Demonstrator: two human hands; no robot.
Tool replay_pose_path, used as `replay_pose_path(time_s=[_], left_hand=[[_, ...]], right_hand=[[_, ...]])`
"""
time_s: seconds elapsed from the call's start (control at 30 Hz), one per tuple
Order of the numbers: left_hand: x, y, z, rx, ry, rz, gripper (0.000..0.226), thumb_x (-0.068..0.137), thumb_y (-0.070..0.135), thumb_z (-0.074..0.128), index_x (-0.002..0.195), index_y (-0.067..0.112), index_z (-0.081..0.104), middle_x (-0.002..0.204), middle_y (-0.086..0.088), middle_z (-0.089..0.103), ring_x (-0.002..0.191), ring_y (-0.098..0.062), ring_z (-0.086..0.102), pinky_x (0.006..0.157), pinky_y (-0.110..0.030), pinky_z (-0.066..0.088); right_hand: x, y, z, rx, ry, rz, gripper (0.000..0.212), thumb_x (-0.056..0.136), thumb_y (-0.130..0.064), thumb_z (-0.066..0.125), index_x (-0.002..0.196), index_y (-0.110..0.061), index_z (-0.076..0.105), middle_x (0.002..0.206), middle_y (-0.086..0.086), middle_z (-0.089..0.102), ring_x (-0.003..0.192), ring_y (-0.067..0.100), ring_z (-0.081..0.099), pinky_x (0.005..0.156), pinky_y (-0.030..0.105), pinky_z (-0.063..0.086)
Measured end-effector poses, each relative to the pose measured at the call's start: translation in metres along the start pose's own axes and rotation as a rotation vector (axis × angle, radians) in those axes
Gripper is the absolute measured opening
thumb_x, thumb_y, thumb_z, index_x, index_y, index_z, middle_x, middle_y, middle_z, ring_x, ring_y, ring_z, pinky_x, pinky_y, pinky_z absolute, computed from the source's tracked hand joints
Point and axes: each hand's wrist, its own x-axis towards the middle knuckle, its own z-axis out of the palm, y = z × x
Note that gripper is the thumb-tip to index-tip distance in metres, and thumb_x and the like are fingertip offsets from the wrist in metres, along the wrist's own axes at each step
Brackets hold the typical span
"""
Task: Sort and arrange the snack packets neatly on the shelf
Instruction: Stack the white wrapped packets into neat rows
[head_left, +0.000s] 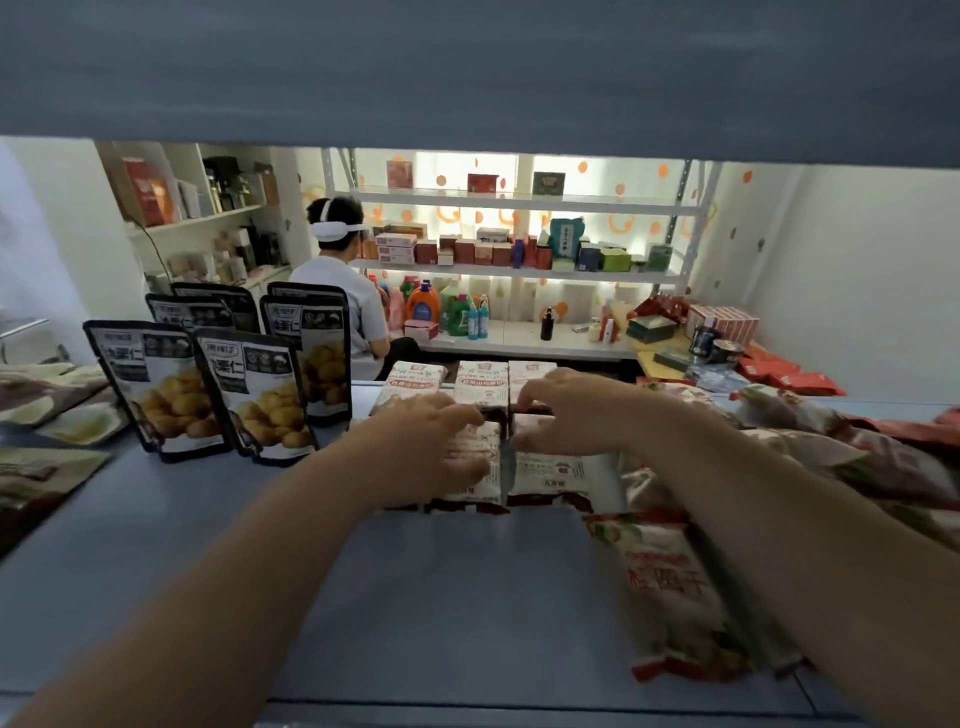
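On the grey-blue shelf lie white-and-red snack packets in two rows: a back row and a front pair. My left hand rests flat on the front left packet, fingers spread. My right hand presses its fingertips on the packet just right of it. Several black pouches picturing yellow nuts stand upright at the left. A larger red-and-white bag lies under my right forearm.
More floral red-and-white bags are heaped at the shelf's right. Flat packets lie at the far left. The shelf above hangs low overhead. Beyond, a person with a headset sits before lit shelves of boxes and bottles.
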Motion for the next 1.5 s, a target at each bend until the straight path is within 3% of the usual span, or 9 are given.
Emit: replay_pose_path(time_s=[0.33, 0.5, 0.7, 0.9, 1.03, 1.17, 1.3, 1.43, 1.5], left_hand=[[-0.026, 0.018, 0.009, 0.109, 0.107, 0.193, 0.049, 0.088, 0.055, 0.045, 0.132, 0.038, 0.051, 0.132, 0.007, 0.054, 0.109, -0.020, 0.056, 0.082, -0.034, 0.047], [-0.025, 0.015, 0.013, 0.118, 0.134, 0.219, 0.050, 0.087, 0.055, 0.043, 0.133, 0.036, 0.050, 0.132, 0.006, 0.054, 0.113, -0.020, 0.054, 0.088, -0.034, 0.048], [-0.018, 0.036, 0.004, 0.074, 0.215, 0.278, 0.054, 0.086, 0.056, 0.047, 0.136, 0.036, 0.046, 0.129, 0.004, 0.056, 0.114, -0.020, 0.056, 0.086, -0.035, 0.050], [0.009, 0.082, -0.007, 0.087, 0.193, 0.371, 0.049, 0.089, 0.051, 0.050, 0.136, 0.036, 0.045, 0.127, 0.005, 0.056, 0.111, -0.018, 0.056, 0.081, -0.036, 0.051], [0.038, 0.114, -0.005, 0.071, 0.174, 0.396, 0.045, 0.089, 0.048, 0.052, 0.131, 0.034, 0.051, 0.121, 0.004, 0.059, 0.104, -0.017, 0.058, 0.075, -0.033, 0.052], [0.069, 0.151, 0.001, 0.037, 0.147, 0.361, 0.038, 0.088, 0.048, 0.054, 0.125, 0.036, 0.055, 0.113, 0.006, 0.060, 0.091, -0.015, 0.057, 0.071, -0.034, 0.053], [0.101, 0.190, 0.005, 0.021, 0.108, 0.313, 0.035, 0.091, 0.044, 0.051, 0.124, 0.036, 0.057, 0.114, 0.008, 0.059, 0.091, -0.012, 0.056, 0.076, -0.034, 0.052], [0.133, 0.228, 0.009, 0.015, 0.055, 0.284, 0.034, 0.093, 0.048, 0.048, 0.124, 0.037, 0.057, 0.116, 0.011, 0.062, 0.095, -0.009, 0.058, 0.082, -0.035, 0.053], [0.149, 0.246, 0.011, 0.031, 0.004, 0.249, 0.034, 0.094, 0.052, 0.048, 0.124, 0.037, 0.057, 0.117, 0.010, 0.064, 0.096, -0.011, 0.060, 0.084, -0.037, 0.054]], right_hand=[[-0.045, -0.020, 0.018, 0.062, 0.021, 0.074, 0.046, 0.079, -0.056, 0.058, 0.120, -0.033, 0.052, 0.127, -0.004, 0.051, 0.097, 0.013, 0.047, 0.066, 0.028, 0.037], [-0.059, -0.022, 0.027, 0.144, 0.086, 0.079, 0.042, 0.082, -0.052, 0.053, 0.120, -0.034, 0.052, 0.136, -0.004, 0.047, 0.117, 0.017, 0.048, 0.095, 0.038, 0.044], [-0.097, -0.003, 0.029, 0.058, 0.239, 0.044, 0.034, 0.089, -0.049, 0.051, 0.119, -0.033, 0.056, 0.127, -0.006, 0.055, 0.114, 0.015, 0.052, 0.093, 0.036, 0.045], [-0.131, 0.057, 0.011, 0.073, 0.311, 0.116, 0.024, 0.086, -0.050, 0.052, 0.107, -0.040, 0.059, 0.116, -0.014, 0.056, 0.104, 0.008, 0.052, 0.084, 0.031, 0.047], [-0.142, 0.104, 0.004, 0.044, 0.305, 0.129, 0.017, 0.087, -0.045, 0.053, 0.102, -0.041, 0.060, 0.105, -0.019, 0.052, 0.098, 0.004, 0.047, 0.072, 0.019, 0.031], [-0.146, 0.152, -0.004, 0.039, 0.272, 0.139, 0.018, 0.090, -0.043, 0.055, 0.105, -0.037, 0.063, 0.108, -0.016, 0.056, 0.096, 0.006, 0.051, 0.077, 0.027, 0.040], [-0.148, 0.203, -0.014, 0.034, 0.257, 0.119, 0.017, 0.091, -0.038, 0.055, 0.104, -0.030, 0.065, 0.106, -0.011, 0.063, 0.093, 0.006, 0.056, 0.074, 0.023, 0.043], [-0.146, 0.253, -0.021, 0.051, 0.229, 0.140, 0.045, 0.082, -0.060, 0.044, 0.105, -0.029, 0.067, 0.105, -0.012, 0.063, 0.095, 0.009, 0.057, 0.079, 0.028, 0.045], [-0.138, 0.275, -0.021, 0.051, 0.217, 0.127, 0.045, 0.084, -0.057, 0.043, 0.108, -0.026, 0.066, 0.106, -0.009, 0.063, 0.093, 0.010, 0.056, 0.078, 0.027, 0.046]])
